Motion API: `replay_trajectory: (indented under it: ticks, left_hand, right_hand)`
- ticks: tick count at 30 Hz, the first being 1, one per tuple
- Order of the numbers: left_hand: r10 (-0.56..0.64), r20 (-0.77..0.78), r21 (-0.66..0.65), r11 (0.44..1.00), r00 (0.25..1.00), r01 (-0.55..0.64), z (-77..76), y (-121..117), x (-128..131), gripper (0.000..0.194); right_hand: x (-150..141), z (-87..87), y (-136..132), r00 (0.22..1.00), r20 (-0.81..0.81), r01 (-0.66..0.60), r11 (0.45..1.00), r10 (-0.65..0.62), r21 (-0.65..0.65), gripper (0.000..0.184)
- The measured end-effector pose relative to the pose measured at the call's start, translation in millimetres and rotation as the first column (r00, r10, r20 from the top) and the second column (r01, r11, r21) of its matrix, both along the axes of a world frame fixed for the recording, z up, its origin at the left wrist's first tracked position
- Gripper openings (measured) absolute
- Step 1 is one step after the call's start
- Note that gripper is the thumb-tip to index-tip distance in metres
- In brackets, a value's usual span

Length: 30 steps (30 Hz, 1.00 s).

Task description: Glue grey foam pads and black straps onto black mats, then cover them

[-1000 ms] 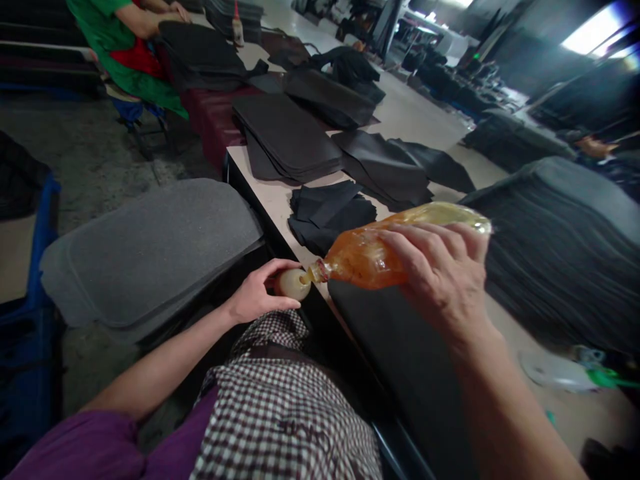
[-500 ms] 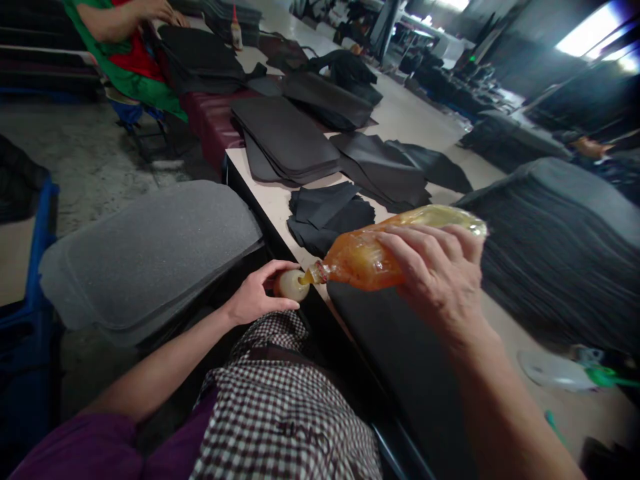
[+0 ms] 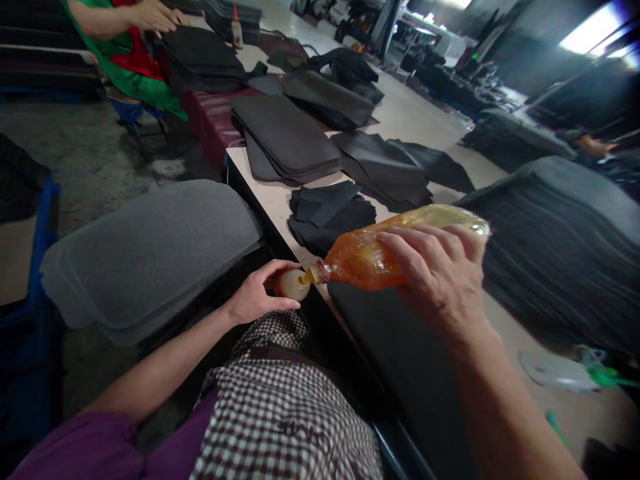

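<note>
My right hand [image 3: 440, 280] is wrapped round a large plastic bottle [image 3: 365, 257] of amber liquid, tipped nearly flat with its neck pointing left. The neck meets the mouth of a small pale bottle [image 3: 293, 285], which my left hand [image 3: 255, 297] grips at the table's near edge. Amber liquid fills the tilted neck. A black sheet [image 3: 400, 360] lies on the table under my right forearm.
A stack of grey foam mats [image 3: 150, 247] sits to the left, beside the beige table [image 3: 273, 193]. Black cut pieces [image 3: 327, 213] and stacked black mats [image 3: 287, 137] lie farther along. A tall dark pile [image 3: 560, 247] stands at right. A person in green [image 3: 125, 40] works at the far end.
My hands and both bottles have stayed almost still. The person in green has shifted a hand onto the black stack in front of them.
</note>
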<state>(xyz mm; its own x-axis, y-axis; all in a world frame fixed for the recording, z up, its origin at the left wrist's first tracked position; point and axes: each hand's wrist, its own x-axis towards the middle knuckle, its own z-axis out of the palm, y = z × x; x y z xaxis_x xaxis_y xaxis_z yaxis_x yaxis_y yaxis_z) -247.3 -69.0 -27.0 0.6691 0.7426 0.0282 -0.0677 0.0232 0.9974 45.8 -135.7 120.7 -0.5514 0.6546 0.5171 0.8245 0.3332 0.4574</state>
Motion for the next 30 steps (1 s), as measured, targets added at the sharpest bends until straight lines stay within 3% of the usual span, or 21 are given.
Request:
replay_trajectory:
  ticks: [6,13,20,30]
  left_hand:
    - [0.004,-0.004,0.008,1.0,1.0,-0.004,-1.7,0.2,-0.1,0.072]
    - [0.004,0.007,-0.003,1.0,1.0,-0.004,-0.6,-0.6,-0.1,0.072]
    - [0.006,-0.001,0.016,1.0,1.0,-0.006,-0.6,0.4,0.9,0.071]
    - [0.008,-0.001,0.022,1.0,1.0,-0.008,0.4,0.9,0.6,0.071]
  right_hand:
    - [1.2,-2.4,0.1,1.0,-0.004,0.009,1.0,-0.009,0.002,0.038]
    - [2.6,-3.3,0.7,1.0,-0.019,0.005,1.0,-0.005,0.008,0.053]
    - [2.7,-4.5,0.7,1.0,-0.005,0.0,1.0,0.0,0.016,0.033]
    - [2.3,-5.0,0.1,1.0,-0.026,0.009,1.0,-0.009,0.007,0.044]
